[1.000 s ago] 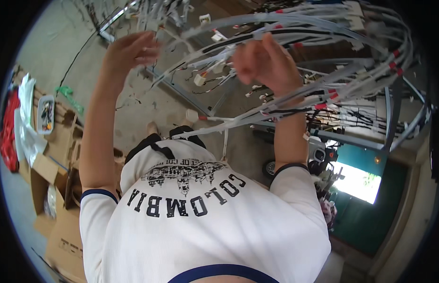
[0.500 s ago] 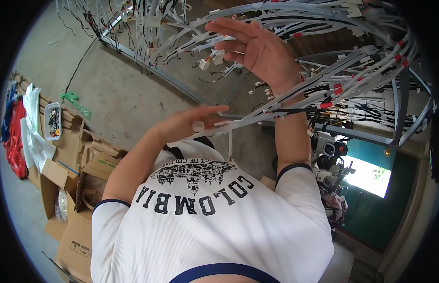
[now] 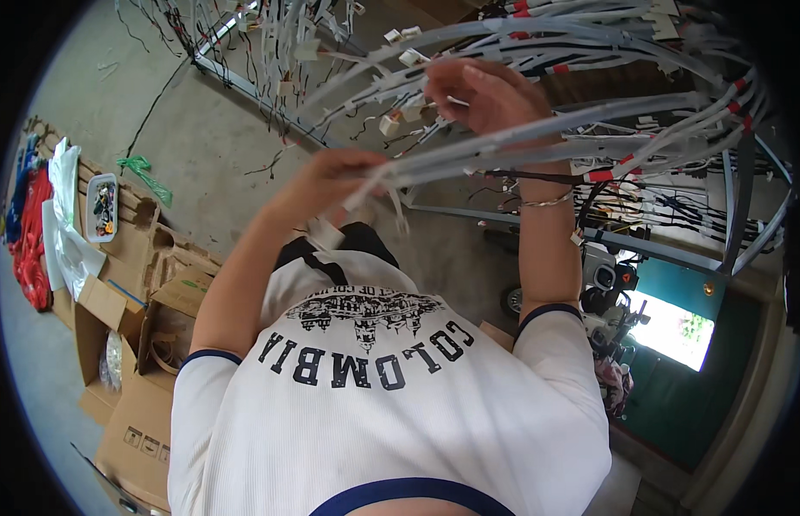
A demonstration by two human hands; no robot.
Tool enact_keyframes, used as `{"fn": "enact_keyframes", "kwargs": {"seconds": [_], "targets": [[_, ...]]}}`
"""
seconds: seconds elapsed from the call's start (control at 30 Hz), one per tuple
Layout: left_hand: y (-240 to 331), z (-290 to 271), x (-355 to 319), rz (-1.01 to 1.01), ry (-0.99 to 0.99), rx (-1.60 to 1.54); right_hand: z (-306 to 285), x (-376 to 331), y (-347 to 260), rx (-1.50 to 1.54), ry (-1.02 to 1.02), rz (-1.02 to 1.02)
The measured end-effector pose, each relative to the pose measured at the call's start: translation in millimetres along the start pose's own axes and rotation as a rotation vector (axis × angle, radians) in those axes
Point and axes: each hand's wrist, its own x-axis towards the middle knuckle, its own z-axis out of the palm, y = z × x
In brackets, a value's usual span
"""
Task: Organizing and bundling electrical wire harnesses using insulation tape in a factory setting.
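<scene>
In the middle, my left hand (image 3: 331, 182) is closed round the near end of a wire harness (image 3: 537, 136) in pale translucent sleeving. A white connector (image 3: 325, 234) hangs below this hand, and some loose ends are blurred by motion. The harness stretches right, passing over my right wrist. My right hand (image 3: 493, 96) is raised on the far side of it, palm partly turned up and fingers loosely curled and apart. I see nothing held in it. Just beyond its fingers run more sleeved harnesses (image 3: 503, 30) with red tape bands and white connectors.
A metal frame (image 3: 254, 90) carries many hanging harnesses at the back and right. On the left are cardboard boxes (image 3: 129, 439), a plastic tub of small parts (image 3: 101, 209), red bags (image 3: 28, 249) and a green bag (image 3: 146, 179). A motorbike (image 3: 593, 284) stands at the right by a green door (image 3: 666, 404).
My left hand has lifted and closed round the harness end, raising that bundle. My right hand has moved slightly down and right, its fingers curling in.
</scene>
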Motion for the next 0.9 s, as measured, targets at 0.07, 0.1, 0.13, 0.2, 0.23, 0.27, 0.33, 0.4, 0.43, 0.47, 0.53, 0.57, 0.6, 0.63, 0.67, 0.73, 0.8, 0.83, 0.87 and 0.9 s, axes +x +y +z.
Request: {"fn": "enact_keyframes", "kwargs": {"seconds": [0.07,0.1,0.13,0.2,0.23,0.27,0.33,0.4,0.43,0.47,0.53,0.57,0.6,0.63,0.67,0.73,0.8,0.83,0.87,0.9], "targets": [[26,4,-15,0.045,0.174,0.027,0,-7,2,-0.067,-0.103,-0.091],[26,-2,-23,0.085,0.233,-0.061,2,-5,3,0.051,-0.129,-0.032],[26,-8,-26,0.246,0.287,0.18,6,-9,-1,0.001,-0.13,0.027],[31,-11,-37,0.245,0.373,0.16,13,-14,-1,0.0,-0.192,0.0],[36,-13,-43,0.244,0.444,0.134,16,-15,-3,-0.03,-0.216,0.003],[42,-11,-46,0.244,0.458,0.14,18,-17,-5,-0.058,-0.239,0.007],[51,-3,-55,0.144,0.442,-0.011,24,-18,0,-0.038,-0.234,-0.091],[55,-5,-60,0.115,0.428,0.049,32,-16,-3,-0.019,-0.236,-0.126],[57,-4,-62,0.076,0.377,0.012,32,-17,-6,-0.1,-0.155,-0.076],[60,-4,-66,0.037,0.326,-0.025,35,-17,-10,-0.182,-0.075,-0.026],[64,-14,-72,-0.015,0.278,-0.027,46,-14,-12,-0.211,-0.022,-0.03],[61,-23,-77,-0.029,0.177,-0.095,45,-14,-13,-0.246,0.001,-0.04],[60,-30,-80,-0.04,0.064,-0.162,47,-16,-14,-0.251,0.025,-0.054],[64,-36,-86,-0.041,-0.001,-0.081,47,-18,-15,-0.269,0.031,-0.073],[63,-40,-91,-0.046,0.009,-0.084,47,-20,-15,-0.288,0.037,-0.091],[60,-45,-101,-0.098,-0.023,-0.043,44,-19,-11,-0.274,0.043,-0.107],[60,-44,-108,-0.11,0.009,-0.065,43,-15,-10,-0.234,0.022,-0.141],[60,-44,-111,-0.117,0.027,-0.084,43,-14,-9,-0.231,0.017,-0.138],[59,-43,-113,-0.118,0.031,-0.086,44,-13,-8,-0.221,0.017,-0.143],[59,-41,-115,-0.096,0.081,-0.038,44,-12,-9,-0.214,0.018,-0.151]]}}
